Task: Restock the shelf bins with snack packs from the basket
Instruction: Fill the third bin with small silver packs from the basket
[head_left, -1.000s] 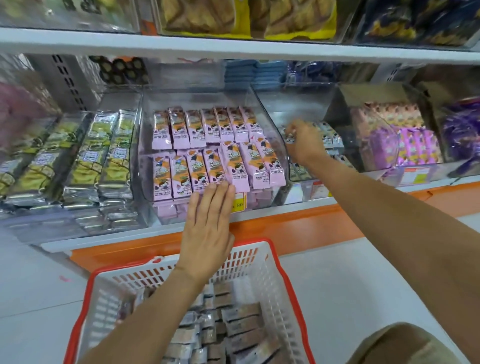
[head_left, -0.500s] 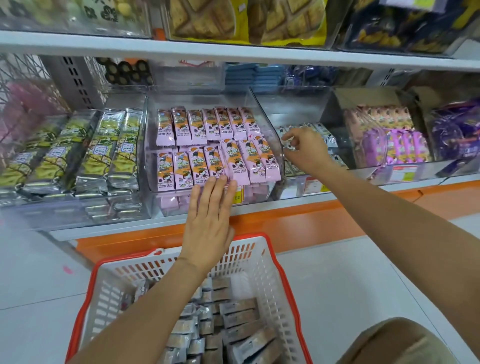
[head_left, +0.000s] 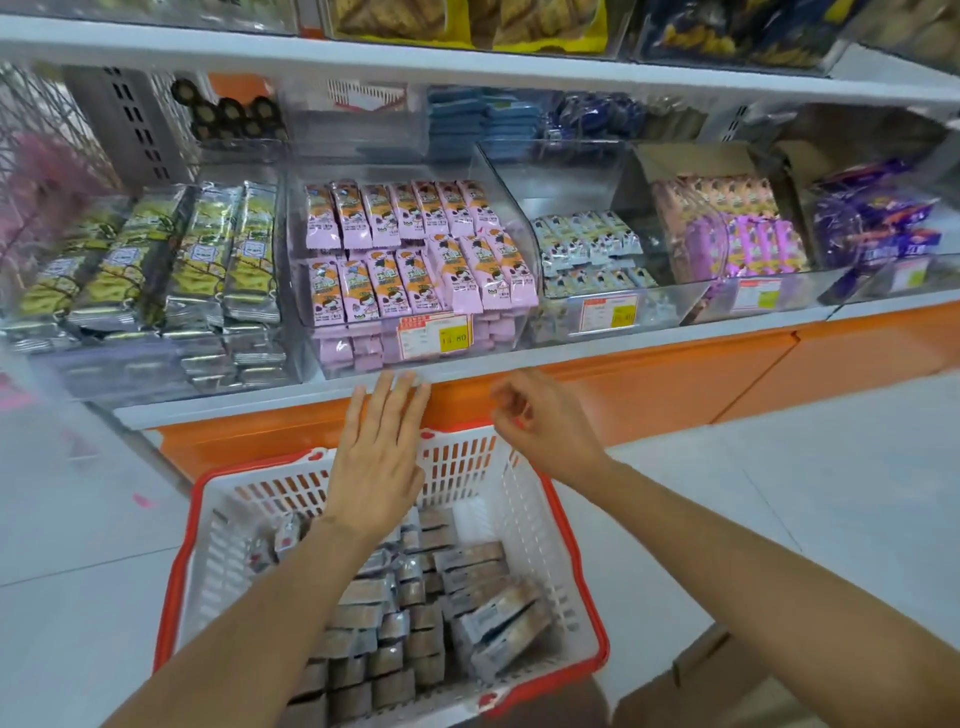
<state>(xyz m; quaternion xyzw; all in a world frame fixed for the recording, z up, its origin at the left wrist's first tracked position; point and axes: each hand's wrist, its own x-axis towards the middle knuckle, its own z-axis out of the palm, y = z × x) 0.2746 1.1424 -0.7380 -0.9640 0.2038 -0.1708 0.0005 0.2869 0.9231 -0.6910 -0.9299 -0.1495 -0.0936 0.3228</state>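
A white basket with a red rim (head_left: 550, 493) stands on the floor below the shelf, holding several silver-brown snack packs (head_left: 415, 613). My left hand (head_left: 379, 457) hovers flat over the basket's far side, fingers straight, tips near the shelf edge (head_left: 571, 358). My right hand (head_left: 545, 421) hangs above the basket's far right corner, fingers loosely curled, holding nothing. On the shelf, a clear bin (head_left: 519, 208) holds pink snack packs (head_left: 415, 260). The bin to its right holds pale blue-white packs (head_left: 587, 244) and is partly filled.
Yellow-silver packs (head_left: 156, 260) fill the left bin. Purple packs (head_left: 737, 234) and dark blue bags (head_left: 872, 223) sit in bins to the right. An upper shelf (head_left: 467, 57) overhangs. An orange plinth (head_left: 727, 374) runs under the shelf; grey floor tiles lie around the basket.
My right hand has drawn back out of the blue-white pack bin and down to above the basket. My left hand has dropped slightly from the pink bin front.
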